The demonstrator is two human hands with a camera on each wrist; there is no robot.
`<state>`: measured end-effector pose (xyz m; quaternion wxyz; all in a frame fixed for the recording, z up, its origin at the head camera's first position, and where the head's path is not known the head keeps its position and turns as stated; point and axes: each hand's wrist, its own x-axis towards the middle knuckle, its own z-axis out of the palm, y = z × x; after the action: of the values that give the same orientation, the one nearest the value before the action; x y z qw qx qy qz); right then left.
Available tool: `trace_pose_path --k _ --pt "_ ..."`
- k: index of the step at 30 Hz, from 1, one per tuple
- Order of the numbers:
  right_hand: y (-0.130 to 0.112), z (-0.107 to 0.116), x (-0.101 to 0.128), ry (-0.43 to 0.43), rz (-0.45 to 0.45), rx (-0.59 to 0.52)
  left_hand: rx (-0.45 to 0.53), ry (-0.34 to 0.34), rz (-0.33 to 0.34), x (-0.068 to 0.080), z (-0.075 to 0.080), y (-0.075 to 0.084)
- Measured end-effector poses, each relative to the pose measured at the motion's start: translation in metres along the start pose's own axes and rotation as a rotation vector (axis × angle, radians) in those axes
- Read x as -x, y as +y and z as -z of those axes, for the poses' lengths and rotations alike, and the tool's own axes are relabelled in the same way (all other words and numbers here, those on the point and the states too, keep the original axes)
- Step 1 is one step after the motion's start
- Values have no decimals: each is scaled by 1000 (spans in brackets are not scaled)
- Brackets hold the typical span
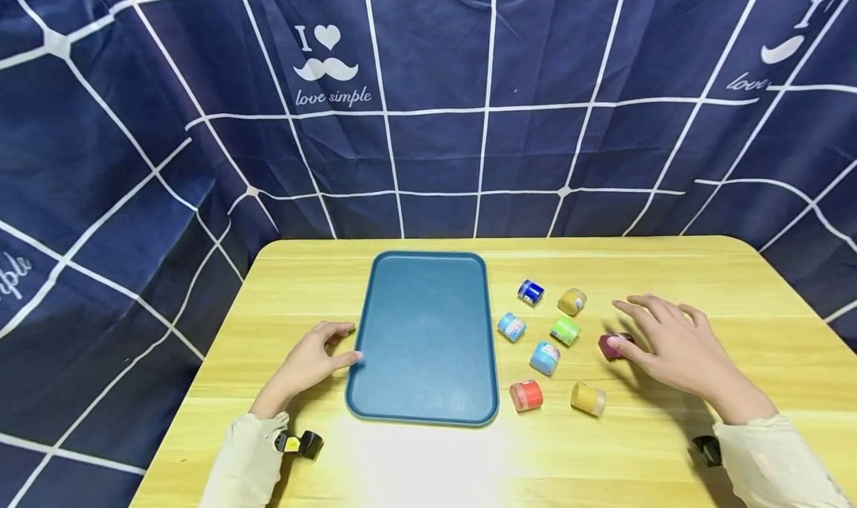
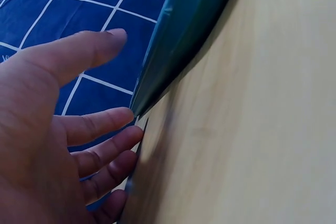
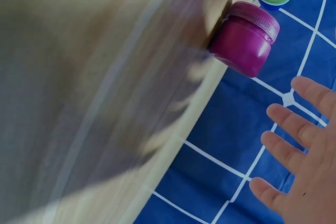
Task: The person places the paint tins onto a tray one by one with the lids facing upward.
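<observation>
A dark teal tray (image 1: 425, 337) lies on the wooden table. My left hand (image 1: 313, 359) is at its left side, thumb tip right at the rim and fingers relaxed. In the left wrist view the index fingertip of the left hand (image 2: 79, 140) overlaps the end of the tray's edge (image 2: 178, 40). My right hand (image 1: 683, 348) hovers with spread fingers over a small magenta jar (image 1: 611, 346), the thumb overlapping it in the head view. The right wrist view shows the magenta jar (image 3: 245, 40) lying on its side, apart from the fingers of the right hand (image 3: 304, 156).
Between tray and right hand lie several small jars: dark blue (image 1: 531, 292), light blue (image 1: 512, 327), another light blue (image 1: 545, 358), green (image 1: 565, 330), red (image 1: 526, 396), yellow (image 1: 588, 399) and a second yellow (image 1: 572, 301). A blue gridded curtain (image 1: 435, 151) hangs behind the table (image 1: 294, 277).
</observation>
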<state>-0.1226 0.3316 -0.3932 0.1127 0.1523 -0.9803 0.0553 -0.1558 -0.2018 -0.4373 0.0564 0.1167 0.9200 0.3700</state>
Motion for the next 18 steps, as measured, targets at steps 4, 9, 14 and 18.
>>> trace_pose_path --k 4,9,14,18 --pt "0 -2 2 -24 0 0 -45 17 -32 1 -1 -3" --pt "2 -4 5 -52 -4 -4 -90 12 -45 1 -4 -6" --pt "4 -6 7 -63 3 -11 -100 6 -58 0 -5 -7" --pt "4 -7 7 -83 11 -19 -94 -3 -57 -1 -5 -8"
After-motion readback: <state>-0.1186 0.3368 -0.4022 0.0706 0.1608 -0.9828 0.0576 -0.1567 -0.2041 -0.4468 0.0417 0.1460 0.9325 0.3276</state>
